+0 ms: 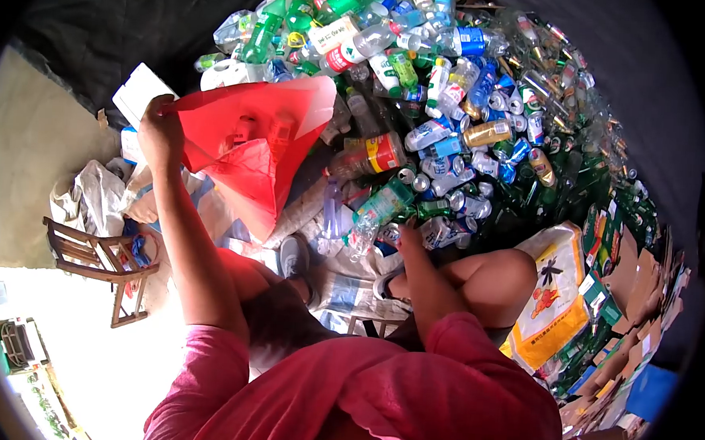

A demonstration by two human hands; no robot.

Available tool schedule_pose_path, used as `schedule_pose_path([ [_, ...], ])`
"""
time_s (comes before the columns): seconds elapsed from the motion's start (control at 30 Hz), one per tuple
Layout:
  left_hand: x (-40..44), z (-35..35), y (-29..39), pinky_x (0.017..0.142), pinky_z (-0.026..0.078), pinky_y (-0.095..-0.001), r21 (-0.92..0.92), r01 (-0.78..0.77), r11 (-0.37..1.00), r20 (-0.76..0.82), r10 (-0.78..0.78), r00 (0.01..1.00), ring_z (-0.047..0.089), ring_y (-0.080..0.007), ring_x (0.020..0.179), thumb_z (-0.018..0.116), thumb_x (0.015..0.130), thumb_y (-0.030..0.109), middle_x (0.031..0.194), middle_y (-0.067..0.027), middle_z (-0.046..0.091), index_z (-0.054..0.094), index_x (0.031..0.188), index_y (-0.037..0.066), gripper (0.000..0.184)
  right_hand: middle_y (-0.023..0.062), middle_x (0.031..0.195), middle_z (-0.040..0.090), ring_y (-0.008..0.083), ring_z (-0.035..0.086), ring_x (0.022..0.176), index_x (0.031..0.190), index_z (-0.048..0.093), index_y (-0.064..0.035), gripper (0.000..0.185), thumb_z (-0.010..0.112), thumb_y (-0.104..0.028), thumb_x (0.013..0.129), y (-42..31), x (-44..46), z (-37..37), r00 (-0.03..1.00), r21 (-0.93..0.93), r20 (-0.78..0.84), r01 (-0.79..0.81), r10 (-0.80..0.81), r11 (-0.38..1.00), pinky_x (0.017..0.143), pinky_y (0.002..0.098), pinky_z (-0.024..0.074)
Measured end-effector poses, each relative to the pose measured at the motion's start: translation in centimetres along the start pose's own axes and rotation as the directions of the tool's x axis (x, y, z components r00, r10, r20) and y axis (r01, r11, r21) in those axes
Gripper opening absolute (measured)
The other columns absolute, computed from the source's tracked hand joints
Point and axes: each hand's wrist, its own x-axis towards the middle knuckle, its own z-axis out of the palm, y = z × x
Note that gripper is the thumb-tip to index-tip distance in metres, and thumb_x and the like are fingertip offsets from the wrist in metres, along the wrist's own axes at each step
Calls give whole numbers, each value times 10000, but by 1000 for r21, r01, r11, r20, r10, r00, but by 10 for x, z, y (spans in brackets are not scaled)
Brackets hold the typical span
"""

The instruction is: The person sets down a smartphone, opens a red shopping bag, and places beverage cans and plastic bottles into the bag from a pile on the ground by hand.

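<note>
My left hand (162,134) is raised at the left, its fingers closed on the rim of a red plastic bag (248,163). The bag hangs wide at the mouth, and bottle-like shapes show dimly through its red wall. Low between my knees, my right hand (409,237) reaches down at the near edge of the heap. Beside it lie a green-tinted plastic bottle (387,199) and several drink cans (444,229). Its fingers are small and partly hidden, so I cannot make out whether they grip anything. A clear bottle (333,207) stands left of the green-tinted one.
A large heap of plastic bottles (353,49), cans (487,133) and green glass bottles (565,187) spreads ahead. A wooden chair (91,254) and white sacks (98,199) are at the left. A yellow-and-white sack (552,294) and flattened cardboard (632,286) lie to my right.
</note>
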Motion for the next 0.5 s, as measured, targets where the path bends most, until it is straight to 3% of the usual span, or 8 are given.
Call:
schedule_pose_path([
  [0.03,-2,3,-5,830,542,-392,-35,-1,999,5,1,1000,704,-359,930,587,829,119,980,-166,732,731,1062,112,274,72,770,592,217,559,624,1102,602,-135,343,744,-217,801,-4,-3,1,920,518,201,-392,337,760,599,395,508],
  [0.07,-5,4,-5,829,542,-394,-46,-17,999,5,17,1000,704,-358,931,588,833,119,984,-160,733,731,1063,116,271,41,778,521,174,513,662,1064,590,-147,314,750,-258,817,-3,-9,-6,896,523,314,-438,313,731,591,320,478],
  [0.1,-10,1,1,828,543,-404,-44,12,999,15,-11,1000,703,-360,931,596,833,124,991,-158,732,730,1059,116,264,41,778,521,174,513,662,1064,590,-147,314,750,-258,817,-7,-19,-8,899,522,313,-432,306,736,591,320,478],
  [0.17,-12,4,-1,828,545,-412,-46,-8,999,35,10,999,702,-359,932,597,830,110,996,-156,730,728,1050,111,256,37,885,540,182,531,750,1054,596,-166,316,768,-278,813,-25,-36,-6,885,644,323,-465,335,607,608,327,478],
  [0.2,-14,2,3,830,546,-416,-83,-38,996,39,41,998,701,-357,933,584,833,82,992,-158,729,728,1037,107,250,-6,710,465,139,406,573,941,607,-184,289,772,-372,796,-38,-39,-3,853,642,319,-516,413,568,527,282,380],
  [0.33,-15,0,6,826,546,-414,-78,-77,994,65,82,994,700,-362,923,557,826,46,985,-165,726,730,1029,102,273,25,853,478,157,456,732,1003,591,-193,379,784,-440,790,-54,-31,-6,780,533,374,-624,502,571,588,311,409],
  [0.43,-8,2,0,830,545,-405,-66,-64,996,63,68,996,702,-360,920,556,813,43,986,-169,728,729,1041,91,290,32,891,490,171,460,758,1012,593,-182,408,780,-466,786,-49,-11,0,748,592,394,-651,535,475,597,319,425],
  [0.5,-3,-1,0,836,544,-394,-40,-52,998,40,53,998,705,-353,921,559,804,46,986,-173,729,727,1054,77,302,34,882,492,173,451,724,1027,589,-176,430,776,-478,784,-45,-4,1,764,599,376,-632,524,491,592,318,426],
])
